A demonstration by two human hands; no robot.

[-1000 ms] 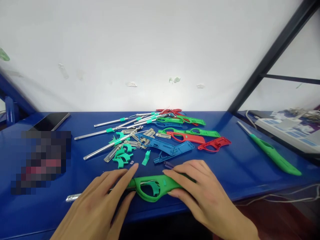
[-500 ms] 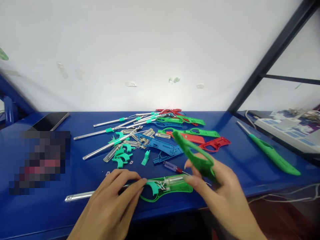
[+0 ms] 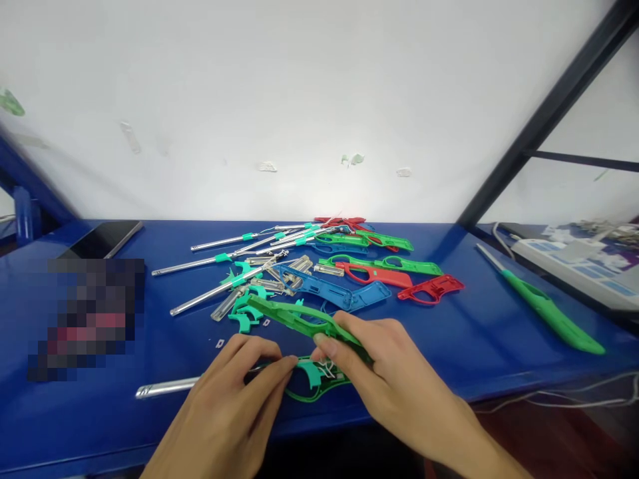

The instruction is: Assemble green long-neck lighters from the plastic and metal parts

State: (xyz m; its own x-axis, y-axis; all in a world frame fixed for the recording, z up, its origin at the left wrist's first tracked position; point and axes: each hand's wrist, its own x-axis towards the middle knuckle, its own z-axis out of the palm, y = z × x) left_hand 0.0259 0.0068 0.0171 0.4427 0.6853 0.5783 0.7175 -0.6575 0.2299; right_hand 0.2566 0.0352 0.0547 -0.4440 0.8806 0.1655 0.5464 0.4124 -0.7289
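My left hand point(image 3: 232, 396) is closed at the front of a half-built stick lighter lying near the table's front edge. Its metal tube point(image 3: 167, 386) sticks out to the left of that hand. The lower green shell half point(image 3: 305, 399) faces up, with a teal trigger point(image 3: 313, 374) and white wires point(image 3: 327, 368) inside. Gripped by my right hand point(image 3: 387, 362) is the other green shell half point(image 3: 287, 314), tilted just above the lower one. My right fingers cover the rear of the lighter, so the fuel tank there is hidden.
Behind my hands lie metal tubes point(image 3: 200, 305), teal triggers point(image 3: 243, 322), clear fuel tanks point(image 3: 227, 306), blue shell halves point(image 3: 319, 287) and red shell halves point(image 3: 432, 289). A whole green lighter point(image 3: 554, 313) and a power strip point(image 3: 574, 266) are at right, a phone point(image 3: 107, 238) at left.
My right hand has moved left with the green shell half, bringing it down over the lighter. My left hand keeps its hold. The camera view has shifted slightly.
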